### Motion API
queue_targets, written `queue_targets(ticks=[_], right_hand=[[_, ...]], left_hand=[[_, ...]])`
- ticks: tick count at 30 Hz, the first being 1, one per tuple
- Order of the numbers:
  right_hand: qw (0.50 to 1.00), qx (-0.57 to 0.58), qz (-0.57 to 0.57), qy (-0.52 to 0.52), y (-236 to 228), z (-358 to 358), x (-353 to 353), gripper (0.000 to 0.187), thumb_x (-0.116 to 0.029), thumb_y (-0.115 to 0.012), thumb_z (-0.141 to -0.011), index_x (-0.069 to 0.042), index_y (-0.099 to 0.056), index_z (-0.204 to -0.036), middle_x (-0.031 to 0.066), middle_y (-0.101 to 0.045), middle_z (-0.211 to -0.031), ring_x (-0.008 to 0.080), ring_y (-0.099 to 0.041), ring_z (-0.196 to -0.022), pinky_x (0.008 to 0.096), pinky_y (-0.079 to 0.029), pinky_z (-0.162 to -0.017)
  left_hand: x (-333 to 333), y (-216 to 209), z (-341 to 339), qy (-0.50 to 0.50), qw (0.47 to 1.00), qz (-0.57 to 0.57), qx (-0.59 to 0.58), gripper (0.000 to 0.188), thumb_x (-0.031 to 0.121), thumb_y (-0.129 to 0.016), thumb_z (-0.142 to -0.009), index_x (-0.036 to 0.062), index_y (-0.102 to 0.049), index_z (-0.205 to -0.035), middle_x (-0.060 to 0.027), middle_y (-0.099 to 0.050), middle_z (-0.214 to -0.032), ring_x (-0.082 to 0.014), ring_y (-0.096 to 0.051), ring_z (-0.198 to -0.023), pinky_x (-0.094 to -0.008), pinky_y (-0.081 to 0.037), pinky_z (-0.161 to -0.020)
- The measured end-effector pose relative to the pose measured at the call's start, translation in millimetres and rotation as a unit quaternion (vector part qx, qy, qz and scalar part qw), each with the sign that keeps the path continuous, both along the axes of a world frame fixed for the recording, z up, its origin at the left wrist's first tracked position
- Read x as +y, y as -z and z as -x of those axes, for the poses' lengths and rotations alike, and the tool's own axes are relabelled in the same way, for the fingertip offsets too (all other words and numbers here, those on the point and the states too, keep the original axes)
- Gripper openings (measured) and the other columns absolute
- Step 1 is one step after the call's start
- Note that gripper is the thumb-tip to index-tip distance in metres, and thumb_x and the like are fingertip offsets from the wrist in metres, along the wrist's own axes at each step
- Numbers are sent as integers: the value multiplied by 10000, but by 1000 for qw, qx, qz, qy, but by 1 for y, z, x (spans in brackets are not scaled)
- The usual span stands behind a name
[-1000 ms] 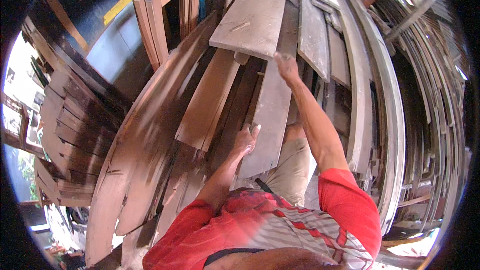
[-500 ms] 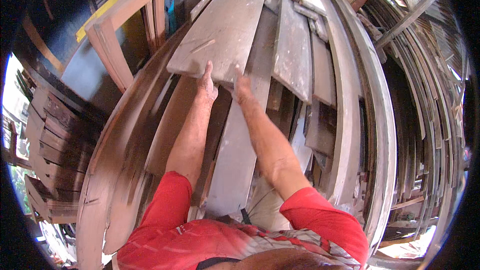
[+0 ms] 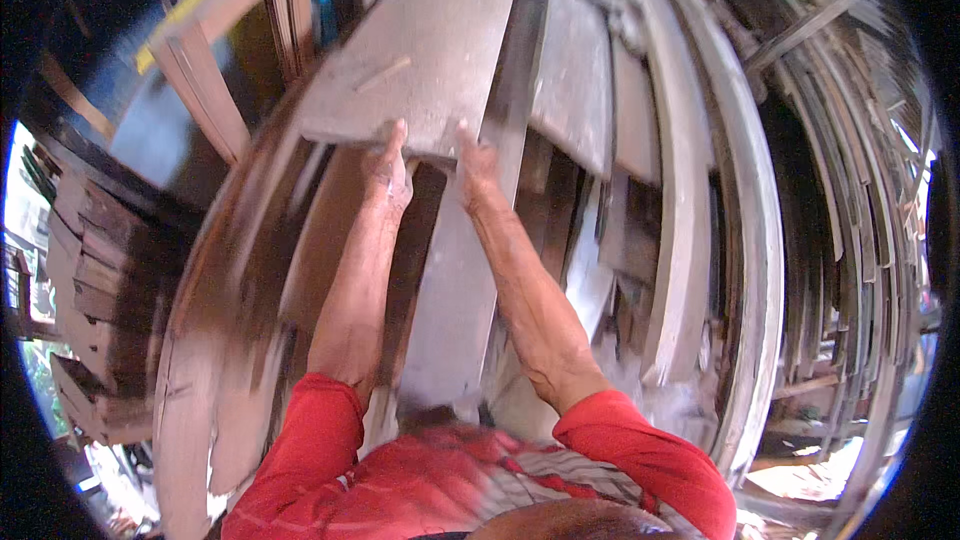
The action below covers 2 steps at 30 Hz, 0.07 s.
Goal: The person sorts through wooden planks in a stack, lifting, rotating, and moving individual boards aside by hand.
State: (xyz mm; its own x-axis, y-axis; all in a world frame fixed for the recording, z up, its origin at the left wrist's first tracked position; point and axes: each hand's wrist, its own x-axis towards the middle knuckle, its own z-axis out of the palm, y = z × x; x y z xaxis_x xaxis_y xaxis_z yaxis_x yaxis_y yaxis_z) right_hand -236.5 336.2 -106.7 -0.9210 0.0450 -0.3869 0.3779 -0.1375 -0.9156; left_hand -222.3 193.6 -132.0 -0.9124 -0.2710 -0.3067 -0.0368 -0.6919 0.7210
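Note:
A wide, flat wooden plank point(image 3: 430, 40) stretches away from me at the top of the stack. My left hand point(image 3: 388, 168) grips its near end, thumb on top and the other fingers hidden beneath. Just to the right, my right hand point(image 3: 477, 162) clasps the same end close to the corner, its thumb also on the upper face. A loose sliver of wood point(image 3: 383, 74) lies on the plank. Under my forearms runs a narrower grey board point(image 3: 450, 290). Beside the plank, to the right, rests another pale board point(image 3: 575, 100) with a rough near end.
Long boards point(image 3: 690, 240) lie lengthwise on the right, with more stacked timber point(image 3: 860, 200) beyond them. At the left stand a wooden frame point(image 3: 195, 80) and a pile of short planks point(image 3: 105, 310). A slanting beam point(image 3: 815, 25) crosses the far right.
The view has shifted a little. Against the neighbouring boards, the plank's near end has come slightly toward me and to the left, with both hands still on it.

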Motion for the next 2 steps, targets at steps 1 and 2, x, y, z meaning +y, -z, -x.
queue_targets(ticks=[1, 2], right_hand=[[999, 27, 37, 14, -8, -15, 15, 820, -472, -682, -902, 112, -420, -1416, 224, -523, -1406, 258, -494, -1290, 403, -375, -1097], [996, 45, 75, 24, -4, -29, 27, 859, -480, -686, -896, 113, -383, -1437, 221, -515, -1420, 260, -482, -1310, 404, -361, -1117]], left_hand=[[13, -11, -19, 15, 1000, 0, 1, 783, 328, -809, -835, 94, -397, -1458, -72, -444, -1465, -263, -427, -1336, -569, -361, -1092], [27, -26, -37, 28, 1000, 0, 3, 783, 349, -803, -840, 104, -394, -1461, -64, -415, -1494, -261, -394, -1361, -596, -332, -1107]])
